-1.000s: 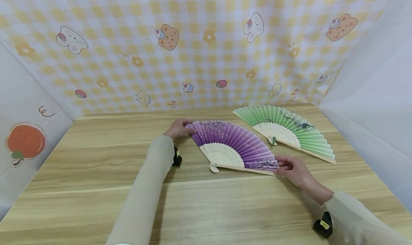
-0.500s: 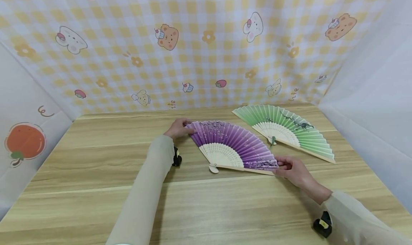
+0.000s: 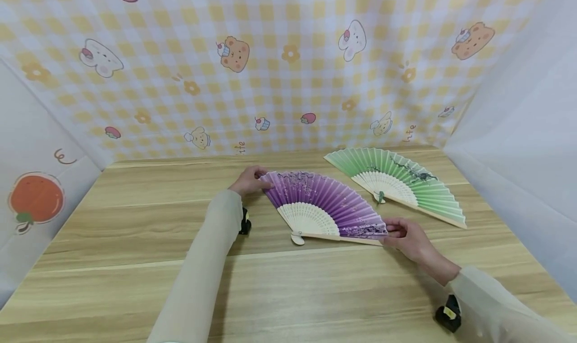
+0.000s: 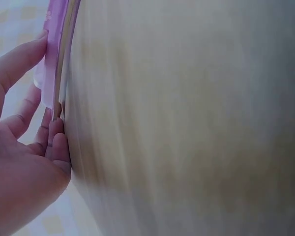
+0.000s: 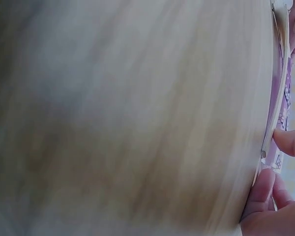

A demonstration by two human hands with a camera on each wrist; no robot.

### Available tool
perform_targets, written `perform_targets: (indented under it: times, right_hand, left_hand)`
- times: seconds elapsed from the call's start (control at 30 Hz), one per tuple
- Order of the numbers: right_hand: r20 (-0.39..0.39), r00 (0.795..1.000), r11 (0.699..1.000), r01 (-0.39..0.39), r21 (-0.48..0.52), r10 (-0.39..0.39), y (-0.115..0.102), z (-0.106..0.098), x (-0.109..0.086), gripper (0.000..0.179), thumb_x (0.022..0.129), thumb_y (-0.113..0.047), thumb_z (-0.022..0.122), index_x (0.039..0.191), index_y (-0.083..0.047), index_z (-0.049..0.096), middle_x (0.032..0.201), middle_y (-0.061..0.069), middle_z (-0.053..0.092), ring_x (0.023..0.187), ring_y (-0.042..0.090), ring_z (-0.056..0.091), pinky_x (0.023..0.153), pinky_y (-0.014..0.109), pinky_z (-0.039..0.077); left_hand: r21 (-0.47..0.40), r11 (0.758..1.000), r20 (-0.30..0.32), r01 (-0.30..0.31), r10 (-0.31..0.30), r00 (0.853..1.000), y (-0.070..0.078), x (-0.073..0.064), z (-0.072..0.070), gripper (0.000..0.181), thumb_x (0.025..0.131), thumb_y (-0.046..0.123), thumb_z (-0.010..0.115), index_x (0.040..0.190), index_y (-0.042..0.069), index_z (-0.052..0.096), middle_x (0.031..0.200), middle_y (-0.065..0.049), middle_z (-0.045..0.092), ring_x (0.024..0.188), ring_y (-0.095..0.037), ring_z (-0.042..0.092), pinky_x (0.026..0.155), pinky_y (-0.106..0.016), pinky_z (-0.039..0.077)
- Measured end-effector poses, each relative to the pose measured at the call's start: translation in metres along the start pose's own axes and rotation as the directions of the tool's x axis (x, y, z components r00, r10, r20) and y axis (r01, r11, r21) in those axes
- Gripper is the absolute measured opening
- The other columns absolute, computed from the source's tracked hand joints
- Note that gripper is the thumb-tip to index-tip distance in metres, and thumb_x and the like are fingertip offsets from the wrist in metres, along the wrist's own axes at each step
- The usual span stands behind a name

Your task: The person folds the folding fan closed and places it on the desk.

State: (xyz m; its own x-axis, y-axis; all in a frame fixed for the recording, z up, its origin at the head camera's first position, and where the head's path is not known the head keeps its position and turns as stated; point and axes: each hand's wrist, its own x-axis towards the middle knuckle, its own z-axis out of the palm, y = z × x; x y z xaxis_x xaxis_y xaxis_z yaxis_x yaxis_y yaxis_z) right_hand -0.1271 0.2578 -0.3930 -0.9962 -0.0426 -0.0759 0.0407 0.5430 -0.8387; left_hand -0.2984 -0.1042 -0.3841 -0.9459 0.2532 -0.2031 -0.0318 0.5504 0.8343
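Pinching with left hand and right hand the opposite ends of the spread purple fan, mid-frame.
Best to grip lightly and evenly, sparing the pleats from creases; worth staying clear of the green fan, right of centre.

Cloth walls behind and beside a wooden table form a booth.

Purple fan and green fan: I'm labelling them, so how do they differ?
The purple fan is held at its ends by the left hand and right hand; the green fan is untouched. The green fan is farther back than the purple fan. The green fan has a green tassel; the purple fan shows none. Both are spread open.
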Motion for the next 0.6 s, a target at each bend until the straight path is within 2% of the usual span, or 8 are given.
perform_targets:
  times: [0.17, 0.4, 0.6]
  right_hand:
    - [-0.003, 1.000, 1.000, -0.007, 0.000, 0.007, -0.001, 0.000, -0.001, 0.045, 0.075, 0.004, 0.063, 0.114, 0.017, 0.045, 0.098, 0.024, 0.055, 0.074, 0.012, 0.055, 0.060, 0.018, 0.048]
    - [-0.002, 1.000, 1.000, -0.012, 0.006, 0.012, -0.003, 0.002, -0.002, 0.046, 0.074, 0.006, 0.064, 0.115, 0.018, 0.045, 0.096, 0.022, 0.055, 0.071, 0.011, 0.053, 0.058, 0.017, 0.047]
    - [0.005, 1.000, 1.000, -0.018, 0.001, 0.018, -0.004, 0.001, -0.001, 0.046, 0.075, 0.006, 0.063, 0.115, 0.018, 0.045, 0.093, 0.019, 0.056, 0.071, 0.009, 0.053, 0.059, 0.017, 0.047]
  left_hand:
    - [-0.015, 1.000, 0.001, 0.005, -0.005, 1.000, -0.003, 0.001, -0.001, 0.046, 0.077, 0.010, 0.066, 0.118, -0.001, 0.046, 0.114, -0.016, 0.048, 0.100, -0.026, 0.044, 0.086, -0.034, 0.039]
    - [-0.031, 0.999, 0.005, 0.016, -0.016, 1.000, -0.005, -0.005, -0.006, 0.043, 0.076, 0.009, 0.067, 0.113, -0.001, 0.047, 0.110, -0.016, 0.048, 0.099, -0.027, 0.043, 0.086, -0.035, 0.039]
    - [-0.048, 0.999, 0.020, 0.022, -0.021, 1.000, -0.007, -0.005, -0.011, 0.040, 0.075, 0.009, 0.067, 0.109, 0.000, 0.046, 0.110, -0.015, 0.048, 0.102, -0.027, 0.044, 0.088, -0.036, 0.038]
